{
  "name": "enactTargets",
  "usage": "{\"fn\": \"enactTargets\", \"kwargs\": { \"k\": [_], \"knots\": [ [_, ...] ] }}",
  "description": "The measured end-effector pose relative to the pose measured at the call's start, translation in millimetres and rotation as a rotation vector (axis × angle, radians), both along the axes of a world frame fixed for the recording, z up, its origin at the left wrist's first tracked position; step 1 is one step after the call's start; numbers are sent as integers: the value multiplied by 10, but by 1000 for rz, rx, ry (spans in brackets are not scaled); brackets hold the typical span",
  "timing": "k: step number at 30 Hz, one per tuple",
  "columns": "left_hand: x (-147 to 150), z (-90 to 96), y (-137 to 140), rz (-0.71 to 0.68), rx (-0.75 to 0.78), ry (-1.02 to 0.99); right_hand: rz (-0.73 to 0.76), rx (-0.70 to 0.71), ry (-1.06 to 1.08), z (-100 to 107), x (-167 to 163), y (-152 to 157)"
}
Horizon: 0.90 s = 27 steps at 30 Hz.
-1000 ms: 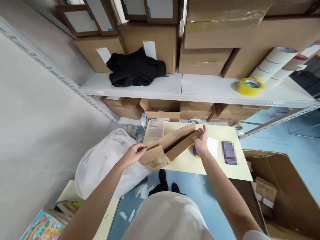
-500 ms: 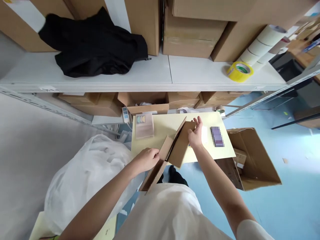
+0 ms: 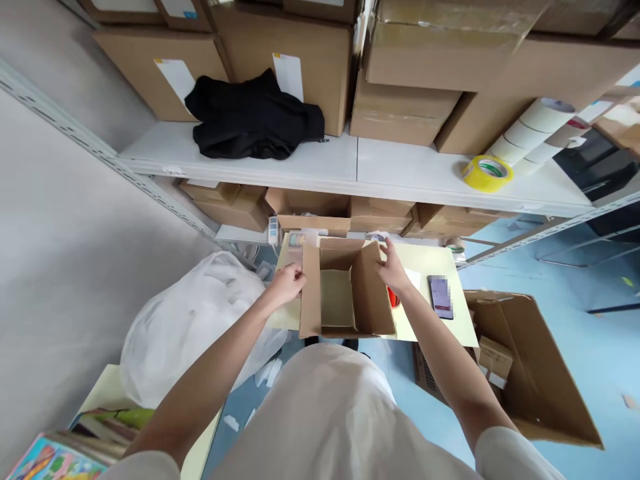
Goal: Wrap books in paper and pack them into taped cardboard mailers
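A small brown cardboard box (image 3: 373, 287) stands squared out over the front of the pale yellow table (image 3: 420, 257), its flaps spread. Through its middle a pale surface like the tabletop shows. My left hand (image 3: 289, 283) is closed at the outer edge of the left flap. On the other side, my right hand (image 3: 393, 270) grips the right flap, thumb inside and fingers behind. Just beyond the right flap, partly covered, lies an orange-red object (image 3: 394, 298). A phone (image 3: 441, 297) with a lit screen rests farther right on the table.
Behind the table, a grey shelf (image 3: 320, 157) carries large cartons, a black garment (image 3: 257, 120) and yellow tape (image 3: 487, 173). A big white plastic bag (image 3: 185, 327) bulges at left. An open carton (image 3: 540, 373) stands on the floor at right, with books (image 3: 70, 457) at lower left.
The cardboard box has gone from folded and slanted to opened out and squared, facing up. My left hand has shifted up to its left flap. The head view has also moved.
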<state>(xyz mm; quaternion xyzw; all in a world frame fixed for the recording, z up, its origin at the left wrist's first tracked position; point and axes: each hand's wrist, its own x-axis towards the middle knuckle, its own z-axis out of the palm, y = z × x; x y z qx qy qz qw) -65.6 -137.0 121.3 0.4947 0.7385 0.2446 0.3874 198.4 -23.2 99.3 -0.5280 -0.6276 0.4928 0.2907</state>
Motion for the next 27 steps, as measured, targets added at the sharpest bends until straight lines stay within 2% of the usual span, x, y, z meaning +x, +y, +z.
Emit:
{"fn": "enactTargets", "kwargs": {
  "k": [2,4,7,11,14,16,19,21,23,24,27],
  "knots": [
    [46,-44,-65,78,-14,-75,58,29,-136,35,-2,26],
    [59,-63,-124,108,39,-37,165,74,-192,106,1,76],
    [38,9,-114,89,200,210,307,100,-91,228,-33,193],
    [52,223,212,-60,362,538,314,79,-12,282,-151,350],
    [108,300,568,-227,264,637,336,50,-15,288,-212,410],
    [139,279,747,-304,148,658,334,132,-108,336,-188,358],
    [152,189,860,-355,90,682,313,469,-407,451,-41,8],
    [140,130,866,-350,107,703,431,673,-599,481,79,-399],
    [124,90,860,-335,114,719,663,771,-714,424,156,-834],
    [118,79,860,-327,110,722,720,789,-765,366,175,-1018],
    [102,86,867,-297,94,707,754,828,-842,181,200,-1295]
  ]
}}
